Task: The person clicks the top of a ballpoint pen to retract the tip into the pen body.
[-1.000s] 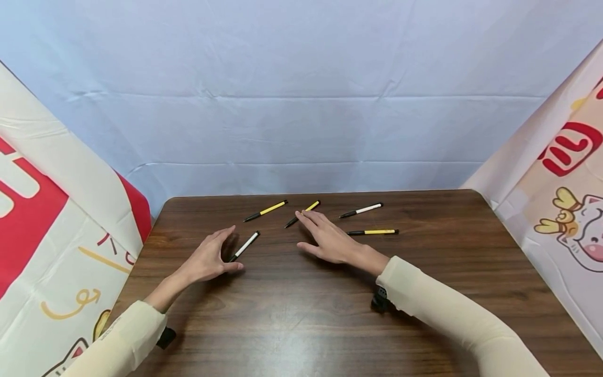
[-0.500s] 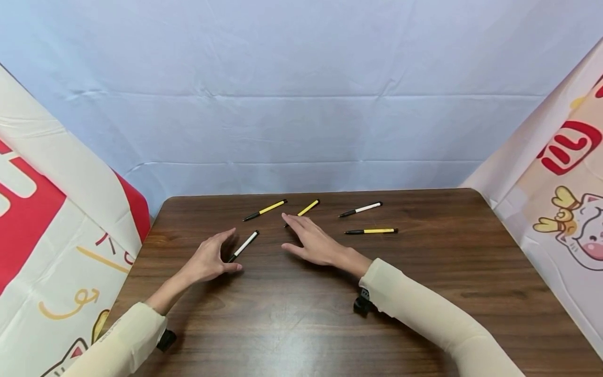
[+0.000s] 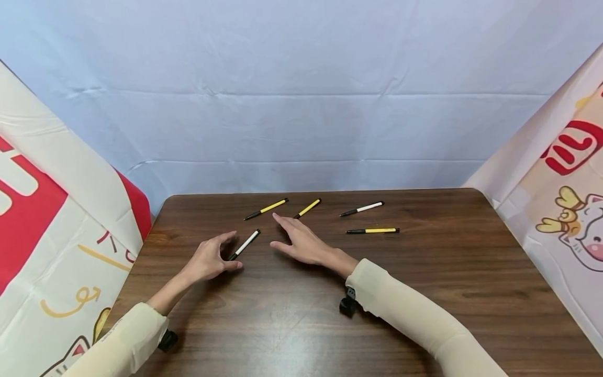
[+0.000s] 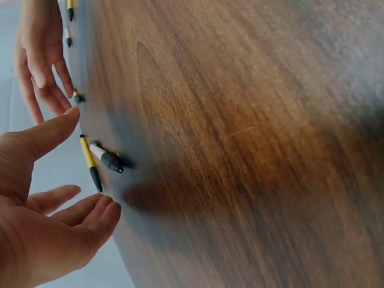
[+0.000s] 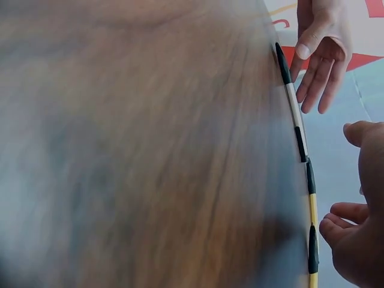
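My left hand [image 3: 209, 260] hovers at the left of the table, fingers and thumb spread around the lower end of a white pen [image 3: 247, 244] with a black grip. Nothing is held; in the left wrist view a gap shows between thumb and fingers. My right hand [image 3: 301, 242] reaches in from the right, fingers extended and thumb apart, holding nothing. It covers the black tip of the middle yellow pen [image 3: 308, 208]. Just beyond its fingertips lies another yellow pen [image 3: 267, 208]. In the right wrist view, pens line up along the table's edge.
To the right of my right hand lie a second white pen [image 3: 363, 208] and a third yellow pen [image 3: 373, 230]. The brown wooden table [image 3: 447, 272] ends at a pale cloth backdrop [image 3: 301, 131]. Printed cloths hang at both sides.
My right hand has slid left across the middle yellow pen, uncovering the tip of the right-hand yellow pen. My left hand and the pens have stayed in place.
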The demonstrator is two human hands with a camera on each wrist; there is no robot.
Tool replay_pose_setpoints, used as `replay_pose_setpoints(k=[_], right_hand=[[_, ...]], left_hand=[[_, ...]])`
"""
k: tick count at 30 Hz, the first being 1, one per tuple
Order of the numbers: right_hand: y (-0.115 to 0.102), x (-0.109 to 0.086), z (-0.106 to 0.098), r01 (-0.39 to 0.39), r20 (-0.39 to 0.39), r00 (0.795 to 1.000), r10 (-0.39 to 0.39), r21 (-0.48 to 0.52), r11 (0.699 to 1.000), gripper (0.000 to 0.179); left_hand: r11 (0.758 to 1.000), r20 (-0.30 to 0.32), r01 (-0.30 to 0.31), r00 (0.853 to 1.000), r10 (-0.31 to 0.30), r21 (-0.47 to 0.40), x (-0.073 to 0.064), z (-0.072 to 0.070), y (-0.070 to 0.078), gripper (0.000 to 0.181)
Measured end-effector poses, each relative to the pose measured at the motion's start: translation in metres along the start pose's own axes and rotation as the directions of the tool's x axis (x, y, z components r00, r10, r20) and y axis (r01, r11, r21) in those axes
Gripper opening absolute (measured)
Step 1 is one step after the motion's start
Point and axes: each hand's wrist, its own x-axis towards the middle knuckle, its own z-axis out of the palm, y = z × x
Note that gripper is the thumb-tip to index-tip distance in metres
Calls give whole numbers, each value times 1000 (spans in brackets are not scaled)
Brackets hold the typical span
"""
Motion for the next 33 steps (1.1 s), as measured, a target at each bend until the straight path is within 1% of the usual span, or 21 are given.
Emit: replay_pose_setpoints(k=[2, 4, 8, 11, 15, 20, 24, 28, 33], right_hand=[[-1, 2, 2, -13, 2, 1000, 13, 27, 1000, 82], [-3, 5, 4, -23, 8, 1000, 23, 58, 998, 82], [-5, 8, 7, -38, 8, 999, 38, 115, 993, 83], [-5, 11, 9, -37, -3, 999, 38, 167, 985, 83], [-5, 16, 12, -38, -14, 999, 42, 232, 972, 83], [-8, 23, 16, -52, -19, 998, 60, 290, 956, 83], [-11, 28, 19, -69, -12, 997, 77, 307, 949, 84], [-14, 31, 22, -97, -21, 994, 109, 317, 944, 84], [-17, 34, 24, -137, -32, 987, 157, 339, 931, 81]], left_hand=[[1000, 4, 13, 1000, -13, -27, 0, 0, -1, 84], [997, 14, 31, 999, -30, -75, 0, 1, -2, 83], [982, 34, 67, 997, -62, -175, 0, 0, -3, 80], [974, 43, 81, 996, -73, -210, 0, 0, -3, 79], [967, 58, 95, 995, -84, -235, 0, 0, -4, 77], [962, 56, 111, 993, -100, -251, -2, 0, -6, 71], [959, 45, 119, 993, -111, -259, -4, 0, -8, 68], [952, 35, 130, 992, -125, -276, -3, 2, -9, 65], [954, 28, 143, 990, -141, -263, -1, 4, -8, 61]])
